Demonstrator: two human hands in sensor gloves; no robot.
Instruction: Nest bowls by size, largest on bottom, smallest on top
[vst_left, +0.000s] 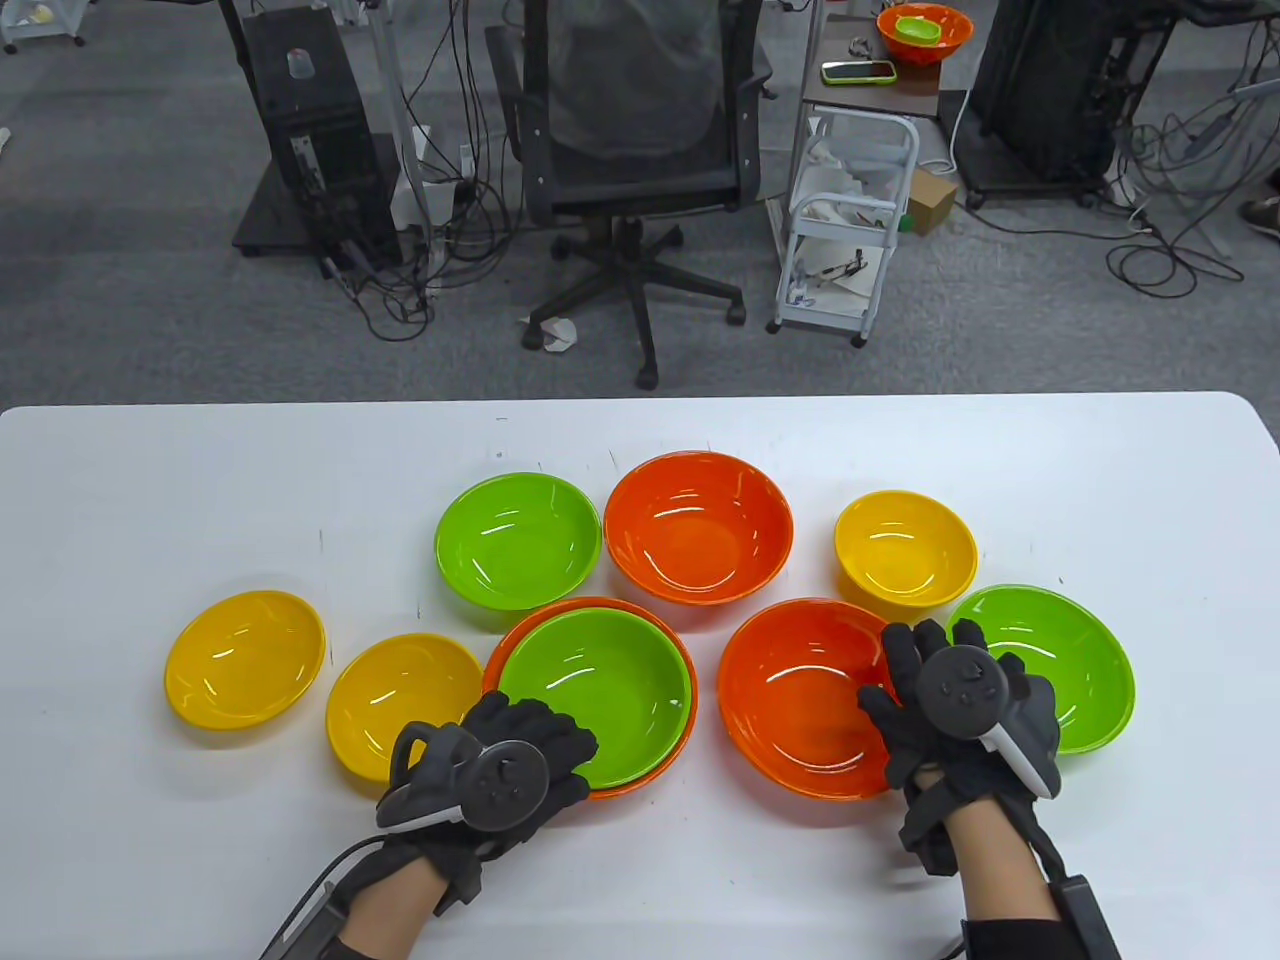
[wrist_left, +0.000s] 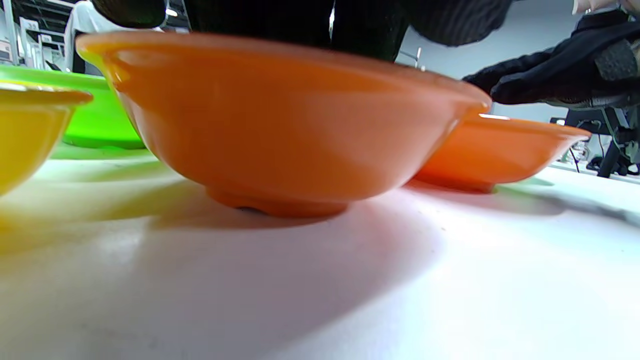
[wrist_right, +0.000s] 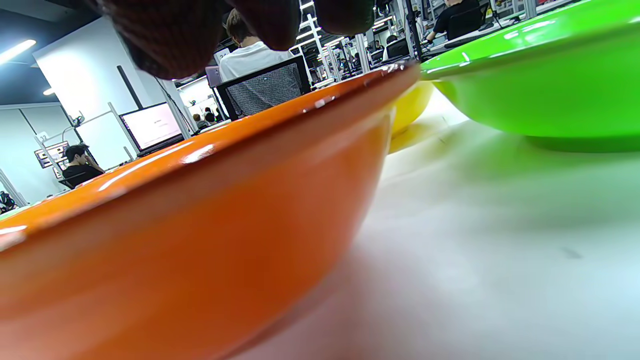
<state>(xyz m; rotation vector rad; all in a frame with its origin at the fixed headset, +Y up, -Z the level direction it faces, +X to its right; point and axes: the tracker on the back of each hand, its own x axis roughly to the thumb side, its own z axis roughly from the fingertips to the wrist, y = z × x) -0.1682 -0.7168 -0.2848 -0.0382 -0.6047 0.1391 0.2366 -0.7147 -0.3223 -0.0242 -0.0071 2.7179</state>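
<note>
At the lower centre of the table view, the left hand (vst_left: 490, 770) sits at the near rim of the stacked pair: a green bowl (vst_left: 600, 690) nested inside an orange bowl (vst_left: 640, 775) on the white bench (vst_left: 150, 850). Its fingers curl over that rim, though whether the grip is truly closed on it cannot be told. The left wrist view shows the orange bowl's side (wrist_left: 280, 125) from bench level, dark fingers above its edge.

Lower right, the right hand (vst_left: 960, 715) lies with fingers spread across the rim of a second orange bowl (vst_left: 800, 700), just beside a green bowl (vst_left: 1075, 660); grip open, resting rather than clasping.

Across the middle of the frame stand a smaller green bowl (vst_left: 518, 540), a deep orange bowl (vst_left: 698, 525) and a small yellow bowl (vst_left: 905, 548). At left, two more yellow bowls (vst_left: 245, 658) (vst_left: 400, 700), the nearer one just beside the stacked pair.
</note>
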